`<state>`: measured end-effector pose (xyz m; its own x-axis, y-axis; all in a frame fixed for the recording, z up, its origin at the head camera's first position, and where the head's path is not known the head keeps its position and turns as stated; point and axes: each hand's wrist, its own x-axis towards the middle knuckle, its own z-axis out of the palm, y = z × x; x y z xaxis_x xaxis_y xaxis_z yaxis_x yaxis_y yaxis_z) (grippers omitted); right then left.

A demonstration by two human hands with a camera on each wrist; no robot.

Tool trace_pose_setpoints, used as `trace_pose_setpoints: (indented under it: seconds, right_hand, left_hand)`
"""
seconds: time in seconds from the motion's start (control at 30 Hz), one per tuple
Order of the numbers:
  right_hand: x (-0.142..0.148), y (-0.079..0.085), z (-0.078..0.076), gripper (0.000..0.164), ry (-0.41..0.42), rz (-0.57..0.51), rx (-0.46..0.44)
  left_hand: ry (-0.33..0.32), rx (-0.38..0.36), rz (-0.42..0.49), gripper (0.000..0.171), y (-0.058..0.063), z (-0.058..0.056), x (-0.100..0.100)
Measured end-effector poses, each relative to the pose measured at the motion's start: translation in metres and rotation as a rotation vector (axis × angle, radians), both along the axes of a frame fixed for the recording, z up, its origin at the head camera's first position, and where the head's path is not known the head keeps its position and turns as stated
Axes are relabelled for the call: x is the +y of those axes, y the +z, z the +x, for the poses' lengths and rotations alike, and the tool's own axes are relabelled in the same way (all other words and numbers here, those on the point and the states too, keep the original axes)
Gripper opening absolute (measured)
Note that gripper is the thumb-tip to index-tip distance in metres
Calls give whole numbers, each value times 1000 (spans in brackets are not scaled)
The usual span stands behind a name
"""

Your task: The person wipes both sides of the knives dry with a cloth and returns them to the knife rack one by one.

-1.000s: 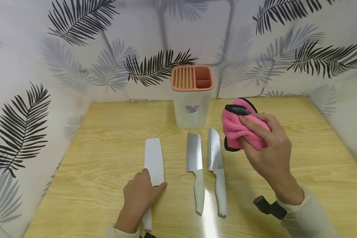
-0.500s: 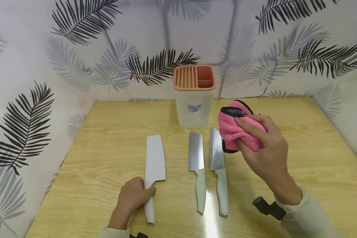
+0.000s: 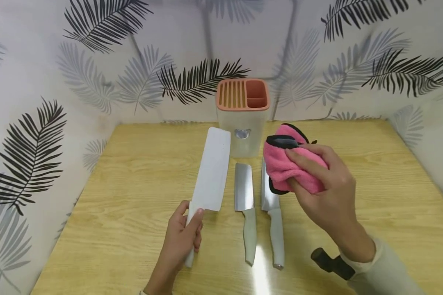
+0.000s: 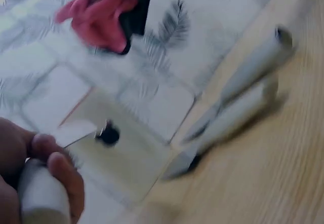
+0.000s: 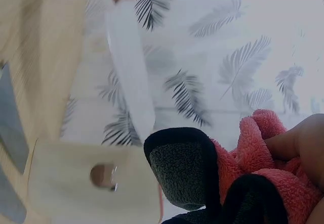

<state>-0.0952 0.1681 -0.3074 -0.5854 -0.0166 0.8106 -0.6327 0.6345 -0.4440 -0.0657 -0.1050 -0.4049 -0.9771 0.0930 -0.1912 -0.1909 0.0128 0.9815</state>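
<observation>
Leaf-printed white sheeting (image 3: 96, 82) wraps the back and sides around us, and light wood-grain table (image 3: 133, 164) spreads out before it. Our left hand (image 3: 182, 237) curls round the handle of a broad white-bladed cleaver with a white handle (image 3: 211, 172), thumb lying along it; we suppose the hold sits that far back to keep our fingers off the edge. Raised off the wood, the blade points up and away, its tip overlapping the holder in the head view. Our right hand (image 3: 332, 192) pinches a bunched pink plush cloth with black trim and grey backing (image 3: 280, 164), probably wadded so it stays thick under the fingers; it hangs apart from the cleaver. Below lie a small steel cleaver with a pale green handle (image 3: 249, 233) and a longer pointed steel knife with a white handle (image 3: 276, 233), side by side, handles towards us, likely for easy reach. Behind them stands an upright cream knife holder with a terracotta top (image 3: 243, 121). Slots fill the top's left part; at right, two open compartments show terracotta walls, and we cannot see their depths.
</observation>
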Motion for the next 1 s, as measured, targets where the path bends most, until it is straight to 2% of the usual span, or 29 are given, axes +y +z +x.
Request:
trace_pose_setpoints:
  seconds: [0.13, 0.23, 0.3, 0.4, 0.5, 0.6, 0.63, 0.7, 0.8, 0.9, 1.0]
  right_hand:
    - [-16, 3, 10, 35, 78, 38, 46]
    - [-29, -2, 16, 33, 93, 114, 40]
    - [-37, -7, 20, 32, 103, 161, 20]
    - [-47, -14, 28, 36, 130, 231, -46]
    - [-53, -21, 32, 36, 111, 277, -103]
    - [-54, -24, 28, 34, 63, 273, -123]
    - [-53, -24, 26, 34, 47, 258, -120]
    - [-50, -23, 21, 32, 38, 217, -131]
    - [-42, -16, 14, 31, 27, 156, -152]
    - [-33, -7, 6, 31, 24, 94, -192]
    - [-25, 1, -1, 34, 33, 50, -206]
  left_hand:
    - [-18, 49, 70, 25, 9, -3, 28]
    - [-22, 70, 99, 19, 12, -4, 46]
    - [-18, 118, 61, 16, 13, -4, 56]
    - [7, 257, -57, 8, 14, -6, 67]
    - [17, 365, -140, 12, 16, -6, 75]
    - [-18, 420, -204, 6, 18, -8, 77]
    - [-33, 431, -223, 9, 19, -8, 77]
    - [-60, 446, -260, 16, 21, -8, 77]
    - [-92, 420, -288, 22, 23, -5, 76]
    - [-107, 355, -270, 21, 26, 0, 78]
    - [-108, 334, -246, 20, 27, 5, 79]
